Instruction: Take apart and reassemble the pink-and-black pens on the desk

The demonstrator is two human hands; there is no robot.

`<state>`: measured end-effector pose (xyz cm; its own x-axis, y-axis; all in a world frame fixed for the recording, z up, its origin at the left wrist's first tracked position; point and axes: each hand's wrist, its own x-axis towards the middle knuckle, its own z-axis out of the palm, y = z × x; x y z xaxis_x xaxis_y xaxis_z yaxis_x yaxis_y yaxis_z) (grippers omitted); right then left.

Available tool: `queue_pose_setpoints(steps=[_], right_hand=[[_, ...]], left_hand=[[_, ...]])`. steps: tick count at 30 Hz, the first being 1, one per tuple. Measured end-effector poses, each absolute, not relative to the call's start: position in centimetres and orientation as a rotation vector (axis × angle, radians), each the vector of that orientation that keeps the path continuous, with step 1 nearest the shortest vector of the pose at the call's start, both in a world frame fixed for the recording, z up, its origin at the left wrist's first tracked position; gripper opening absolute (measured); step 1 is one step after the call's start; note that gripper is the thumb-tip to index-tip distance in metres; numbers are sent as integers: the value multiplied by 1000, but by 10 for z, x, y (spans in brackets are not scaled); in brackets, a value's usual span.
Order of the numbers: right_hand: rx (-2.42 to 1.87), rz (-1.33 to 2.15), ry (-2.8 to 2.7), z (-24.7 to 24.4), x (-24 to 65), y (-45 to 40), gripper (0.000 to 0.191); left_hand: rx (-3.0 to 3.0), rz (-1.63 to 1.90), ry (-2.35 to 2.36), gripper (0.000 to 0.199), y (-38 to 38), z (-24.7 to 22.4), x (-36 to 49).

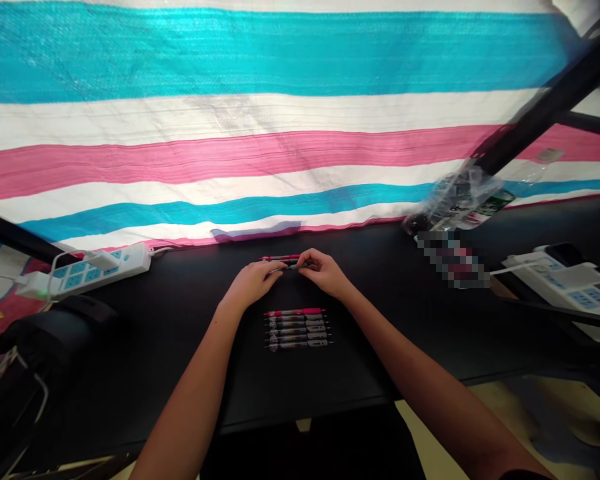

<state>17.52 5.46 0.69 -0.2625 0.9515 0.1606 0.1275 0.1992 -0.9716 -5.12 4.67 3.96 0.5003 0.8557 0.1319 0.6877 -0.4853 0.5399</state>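
My left hand and my right hand meet over the black table, with a dark retractable pen held across the fingers of both. Just behind them lies a pink pen, partly hidden by my fingers. Nearer me, a neat row of several pens lies side by side, with a pink one at its far end. Neither hand touches that row.
White-and-blue power strips lie at the left and right of the table. A clear plastic bag sits at the far right edge, beside a pixelated patch. A striped tarp hangs behind the table, and a black bar crosses the upper right.
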Motion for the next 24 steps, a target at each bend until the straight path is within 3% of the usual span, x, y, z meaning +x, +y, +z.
queue_pose_setpoints(steps=[9,24], right_hand=[[-1047,1279,-1456,12,176,53,31],[-1035,1325,-985,13,180,59,41]], left_hand=[[2233,693,1282,18,49,34,-51],[2164,728,1339,18,51,38,-57]])
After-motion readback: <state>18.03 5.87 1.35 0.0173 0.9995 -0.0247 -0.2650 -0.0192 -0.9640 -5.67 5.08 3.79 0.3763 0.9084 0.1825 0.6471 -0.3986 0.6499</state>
